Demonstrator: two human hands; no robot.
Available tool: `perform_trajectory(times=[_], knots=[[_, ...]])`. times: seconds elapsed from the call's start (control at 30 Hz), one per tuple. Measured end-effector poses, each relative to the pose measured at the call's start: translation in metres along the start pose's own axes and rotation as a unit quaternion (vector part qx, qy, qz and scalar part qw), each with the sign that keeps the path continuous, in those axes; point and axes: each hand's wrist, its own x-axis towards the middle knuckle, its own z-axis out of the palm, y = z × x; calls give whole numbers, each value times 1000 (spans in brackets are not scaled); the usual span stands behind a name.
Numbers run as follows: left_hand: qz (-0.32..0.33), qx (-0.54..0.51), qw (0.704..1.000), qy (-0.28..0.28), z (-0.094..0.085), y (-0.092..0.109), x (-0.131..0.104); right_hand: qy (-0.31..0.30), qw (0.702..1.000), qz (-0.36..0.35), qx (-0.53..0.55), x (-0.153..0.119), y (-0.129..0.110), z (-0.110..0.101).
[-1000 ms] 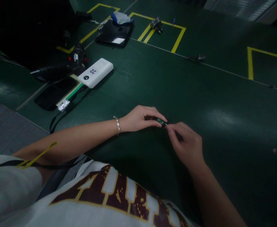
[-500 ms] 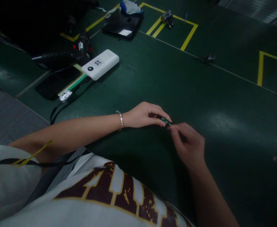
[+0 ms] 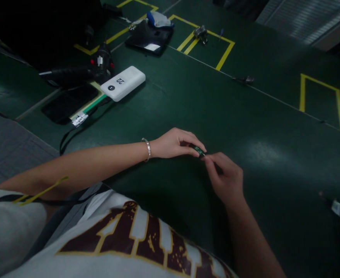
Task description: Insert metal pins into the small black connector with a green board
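Note:
A small dark piece with a green face point(image 3: 198, 150) is pinched between the thumb and fingers of my left hand point(image 3: 177, 143), which wears a silver bracelet point(image 3: 148, 149). My right hand point(image 3: 226, 175) meets it from the right, thumb and forefinger pressed together at a tiny pale tip at the end of the piece. Whether that tip belongs to the piece or is separate cannot be made out. Both hands are just above the green table surface point(image 3: 187, 108).
A white power bank point(image 3: 123, 83) marked 22 lies at the upper left, beside a dark phone point(image 3: 71, 102) and a black cable. Farther back are a black tablet point(image 3: 148, 38), a metal part point(image 3: 201, 34) and yellow tape outlines. Another cabled item point(image 3: 336, 207) lies at the right edge.
The view has shifted slightly, showing more of the table's right side. Both hands keep the same pinch on the small piece, with little visible movement between them.

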Motion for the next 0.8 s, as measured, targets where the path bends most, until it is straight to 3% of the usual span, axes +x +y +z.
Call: perform_trajectory(times=[0.3,0.8], knots=[[33,28,999,33,4,3,-2,9,1000,4,-7,-1,-3,2],[4,8,1000,25,3,1,-1,18,1000,6,-19,-2,-2,3]])
